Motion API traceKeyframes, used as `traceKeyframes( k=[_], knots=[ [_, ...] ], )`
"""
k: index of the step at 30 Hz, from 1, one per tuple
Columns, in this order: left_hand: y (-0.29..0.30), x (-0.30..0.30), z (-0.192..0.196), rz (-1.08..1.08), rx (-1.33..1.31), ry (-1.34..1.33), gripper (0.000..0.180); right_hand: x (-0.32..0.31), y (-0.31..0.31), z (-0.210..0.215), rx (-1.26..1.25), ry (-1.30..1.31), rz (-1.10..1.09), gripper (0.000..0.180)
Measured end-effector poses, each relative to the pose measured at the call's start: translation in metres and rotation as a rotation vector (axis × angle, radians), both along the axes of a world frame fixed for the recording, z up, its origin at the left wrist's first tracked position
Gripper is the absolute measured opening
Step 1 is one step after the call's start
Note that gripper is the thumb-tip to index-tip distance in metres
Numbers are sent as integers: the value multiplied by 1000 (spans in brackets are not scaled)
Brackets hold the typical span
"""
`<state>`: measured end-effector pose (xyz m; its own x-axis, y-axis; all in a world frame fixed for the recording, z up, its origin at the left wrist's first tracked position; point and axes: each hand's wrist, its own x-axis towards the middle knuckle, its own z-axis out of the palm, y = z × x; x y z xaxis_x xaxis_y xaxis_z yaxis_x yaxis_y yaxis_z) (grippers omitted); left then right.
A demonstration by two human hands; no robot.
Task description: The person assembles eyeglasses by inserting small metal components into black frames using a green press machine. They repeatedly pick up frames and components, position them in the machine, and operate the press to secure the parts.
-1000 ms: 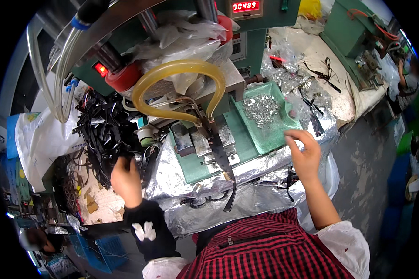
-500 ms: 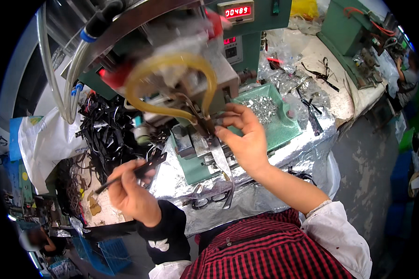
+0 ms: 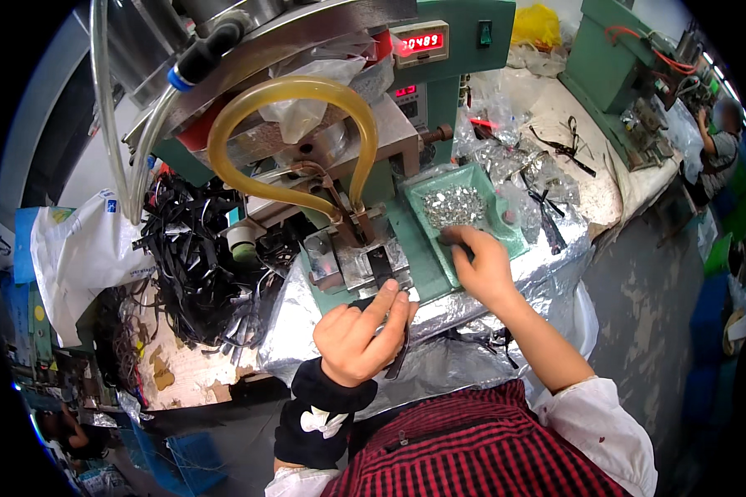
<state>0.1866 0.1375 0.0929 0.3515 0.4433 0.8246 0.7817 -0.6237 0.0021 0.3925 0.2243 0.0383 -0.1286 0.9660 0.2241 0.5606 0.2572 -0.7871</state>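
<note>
My left hand (image 3: pixel 360 335) holds a black glasses temple (image 3: pixel 380 263) against the metal fixture (image 3: pixel 352 267) of the green machine. Its index and middle fingers stretch along the temple's near end, and the thumb is hidden. Copper-coloured prongs (image 3: pixel 358 225) of the machine stand just beyond the temple's far end. To the right, my right hand (image 3: pixel 487 269) reaches over the near edge of a green tray (image 3: pixel 506 184). Its fingertips are beside the small silvery metal pieces (image 3: pixel 454 205), with thumb and index finger apart. Nothing shows between them.
A yellowish hose (image 3: pixel 215 149) loops above the fixture. Black strips (image 3: pixel 195 265) lie heaped at left, by a white bag (image 3: pixel 99 257). Foil (image 3: pixel 572 248) covers the bench front, with more dark frame parts (image 3: pixel 547 215) at right. Another person (image 3: pixel 721 149) sits farther right.
My left hand has moved right and laid the black temple in the fixture. My right hand has left the lighter-looking temple at the prongs and moved right to the tray.
</note>
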Motion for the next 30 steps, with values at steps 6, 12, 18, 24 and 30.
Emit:
traceKeyframes(
  k=[6, 12, 18, 24, 30],
  knots=[
    [-4, -1, -6, 15, -25, 10, 30, 36, 19, -8, 228, 248, -112, 31],
    [1, 4, -11, 7, -48, -56, 35, 40, 35, -8, 257, 243, -198, 27],
    [0, 3, -16, -6, -73, -121, 34, 48, 2, -24, 177, -207, -81, 10],
    [-26, 10, -12, 86, -285, -245, 37, 29, 1, -29, 277, -398, -98, 10],
    [-87, -46, 8, 409, -64, -305, 25, 34, 6, -33, 185, -205, -229, 10]
  ],
)
